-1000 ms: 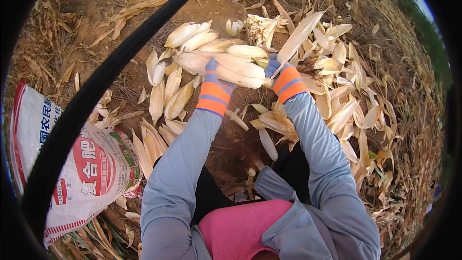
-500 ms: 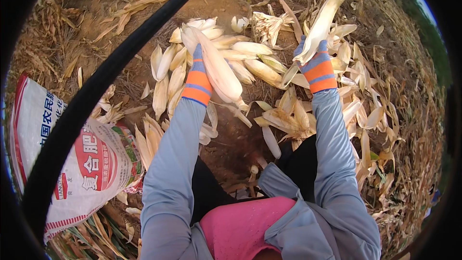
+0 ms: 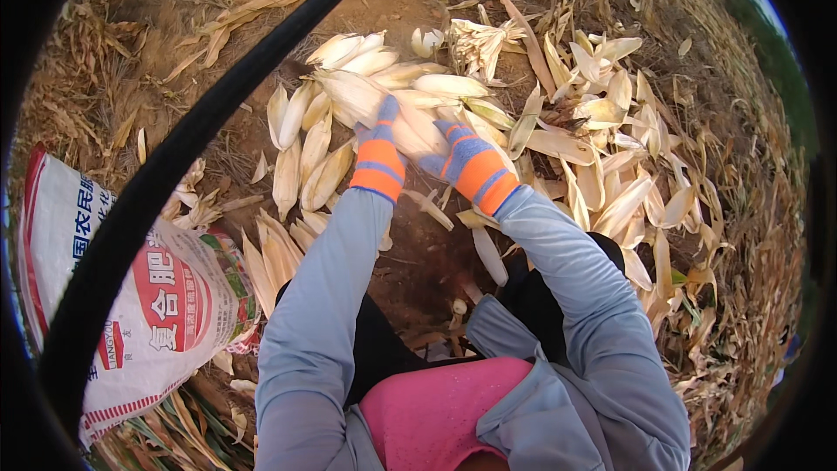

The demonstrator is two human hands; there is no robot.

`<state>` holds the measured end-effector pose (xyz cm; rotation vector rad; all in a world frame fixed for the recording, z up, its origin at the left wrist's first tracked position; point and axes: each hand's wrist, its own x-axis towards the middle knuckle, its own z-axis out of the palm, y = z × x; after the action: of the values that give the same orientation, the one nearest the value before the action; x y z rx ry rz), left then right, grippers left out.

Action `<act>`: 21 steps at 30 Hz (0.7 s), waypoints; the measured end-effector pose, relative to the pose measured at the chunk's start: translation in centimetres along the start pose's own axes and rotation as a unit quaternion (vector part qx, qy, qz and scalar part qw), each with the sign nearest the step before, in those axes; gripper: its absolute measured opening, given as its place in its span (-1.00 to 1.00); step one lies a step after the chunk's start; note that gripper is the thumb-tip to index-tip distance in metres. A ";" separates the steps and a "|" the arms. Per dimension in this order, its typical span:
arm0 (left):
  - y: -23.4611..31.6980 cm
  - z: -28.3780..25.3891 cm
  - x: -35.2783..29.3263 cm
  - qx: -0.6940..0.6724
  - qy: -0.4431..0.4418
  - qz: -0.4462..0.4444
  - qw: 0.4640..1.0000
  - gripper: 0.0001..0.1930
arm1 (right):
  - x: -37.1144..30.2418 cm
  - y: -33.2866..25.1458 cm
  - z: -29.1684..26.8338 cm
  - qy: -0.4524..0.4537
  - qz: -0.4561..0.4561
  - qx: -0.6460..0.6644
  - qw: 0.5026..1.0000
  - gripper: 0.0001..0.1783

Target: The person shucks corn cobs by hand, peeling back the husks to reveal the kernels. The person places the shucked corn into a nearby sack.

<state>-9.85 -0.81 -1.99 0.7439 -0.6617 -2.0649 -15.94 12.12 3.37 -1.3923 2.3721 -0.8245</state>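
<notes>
In front of me both hands are on one ear of corn in its pale, dry husk (image 3: 347, 98), which lies slanted from upper left to lower right. My left hand (image 3: 381, 146), in a grey and orange glove, grips its near side with the thumb on top. At the lower right end my right hand (image 3: 465, 160), gloved alike, is closed on it. Beneath and beyond the hands lies a pile of husked-over corn ears (image 3: 305, 153), pale yellow and loosely heaped on bare soil.
Loose husks (image 3: 610, 174) are heaped at the right. A white and red woven sack (image 3: 166, 296) stands at the left. A black strap or cable (image 3: 200, 131) crosses the view's left side. Dry stalks (image 3: 732, 122) cover the ground around.
My right hand has let go of a long pale husked piece at the right and moved left onto the ear in my left hand. My left hand has shifted slightly right and nearer.
</notes>
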 end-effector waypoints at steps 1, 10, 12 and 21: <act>0.1 0.4 -0.5 0.011 0.014 0.002 1.000 -0.28 | 0.2 0.1 0.0 -0.001 0.013 -0.006 1.000 -0.36; -0.2 0.2 -0.7 0.094 0.041 0.060 0.993 -0.21 | 0.5 1.3 1.0 0.083 -0.005 -0.020 0.996 -0.68; -0.9 0.1 -0.5 0.108 0.044 0.087 0.989 -0.19 | 0.8 1.9 1.2 0.099 -0.016 -0.041 0.994 -0.74; 0.0 1.0 -1.3 0.165 0.029 0.099 0.981 -0.30 | 2.3 5.3 0.1 -0.070 0.091 0.235 0.965 -0.72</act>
<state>-9.90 0.44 -0.96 0.8830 -1.0189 -1.7649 -20.86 12.09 0.22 -0.9889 1.9852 -1.1042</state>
